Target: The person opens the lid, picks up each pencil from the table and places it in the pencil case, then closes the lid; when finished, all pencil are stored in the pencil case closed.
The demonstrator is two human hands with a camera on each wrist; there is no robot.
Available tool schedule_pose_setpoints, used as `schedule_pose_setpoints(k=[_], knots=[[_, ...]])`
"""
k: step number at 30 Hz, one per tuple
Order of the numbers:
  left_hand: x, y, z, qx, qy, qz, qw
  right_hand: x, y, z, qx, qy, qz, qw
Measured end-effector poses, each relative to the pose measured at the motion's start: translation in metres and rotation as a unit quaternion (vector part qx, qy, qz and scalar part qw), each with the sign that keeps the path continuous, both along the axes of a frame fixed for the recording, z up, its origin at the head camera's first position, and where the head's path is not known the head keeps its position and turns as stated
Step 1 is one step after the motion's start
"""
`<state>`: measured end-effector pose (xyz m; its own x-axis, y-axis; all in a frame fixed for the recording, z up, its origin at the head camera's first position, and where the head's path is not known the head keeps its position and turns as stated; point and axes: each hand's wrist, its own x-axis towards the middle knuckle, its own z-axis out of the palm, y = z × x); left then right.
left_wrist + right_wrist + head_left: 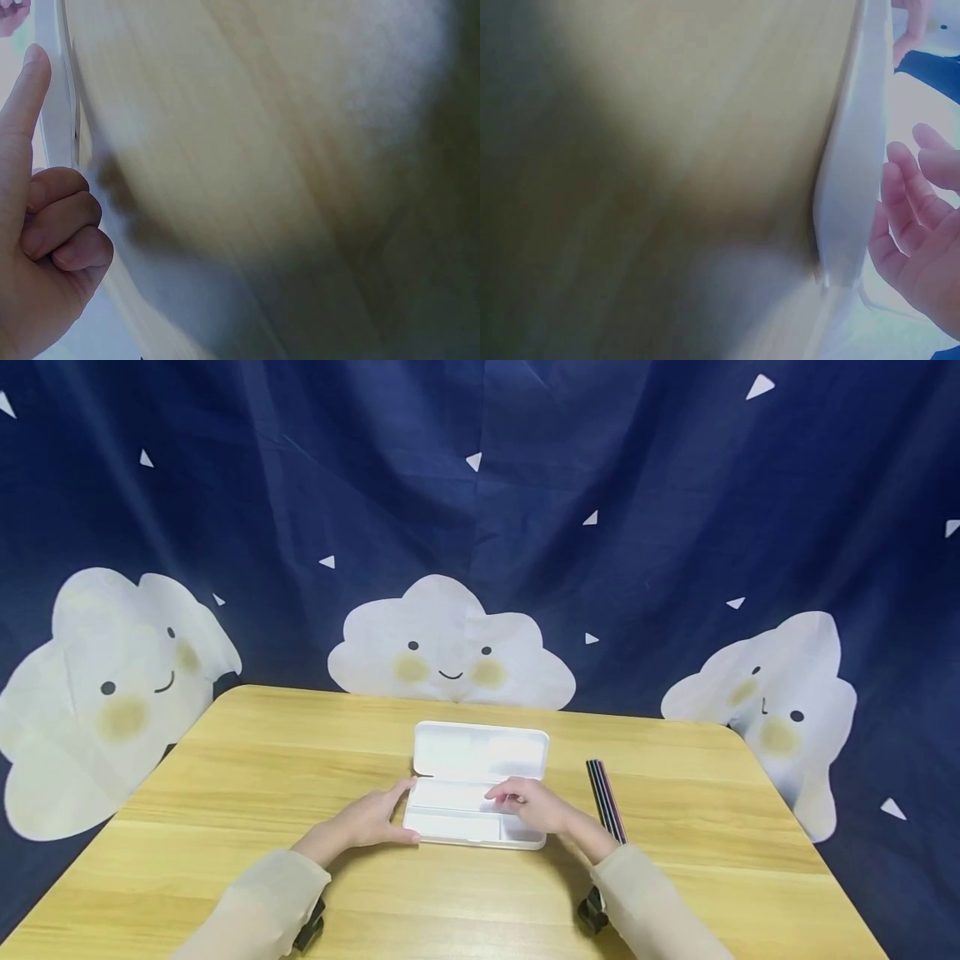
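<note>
A white pencil case (453,824) lies on the table with its lid (480,752) raised at the back. Inside, its tray is divided into compartments. My left hand (371,817) holds the case's left end, thumb at the front corner and index finger towards the hinge. In the left wrist view, the other fingers (64,214) are curled in beside the case wall. Over the right part of the tray is my right hand (536,806), fingers loosely bent. Nothing shows between those fingers (900,214) in the right wrist view; whether they touch the tray I cannot tell.
Several thin dark pencils (604,797), one side reddish, lie in a bundle right of the case, partly behind the right forearm. The wooden table (300,735) ends at a dark blue curtain (480,527) printed with clouds.
</note>
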<state>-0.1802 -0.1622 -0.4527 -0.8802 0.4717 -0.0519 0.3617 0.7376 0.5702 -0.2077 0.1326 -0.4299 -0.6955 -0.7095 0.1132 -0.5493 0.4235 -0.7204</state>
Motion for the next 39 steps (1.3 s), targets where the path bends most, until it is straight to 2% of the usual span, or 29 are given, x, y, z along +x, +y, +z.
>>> schedule_pose_setpoints(k=[12, 28, 29, 33, 39], knots=[[0.000, -0.001, 0.001, 0.002, 0.002, -0.001, 1.0000, 0.007, 0.020, 0.006, 0.005, -0.029, -0.024, 0.9993], [0.001, -0.001, 0.001, 0.002, 0.001, -0.001, 1.0000, 0.017, 0.048, 0.006, 0.007, -0.019, -0.046, 0.9987], [0.001, -0.001, 0.001, 0.002, 0.001, -0.001, 1.0000, 0.020, 0.048, 0.011, 0.008, -0.017, -0.049, 0.9986], [0.000, 0.000, 0.000, 0.000, 0.002, -0.002, 1.0000, 0.024, 0.056, 0.012, 0.007, -0.013, -0.056, 0.9983], [0.000, -0.001, 0.002, 0.001, 0.000, 0.000, 1.0000, 0.024, 0.071, 0.005, -0.001, -0.021, -0.077, 0.9968]])
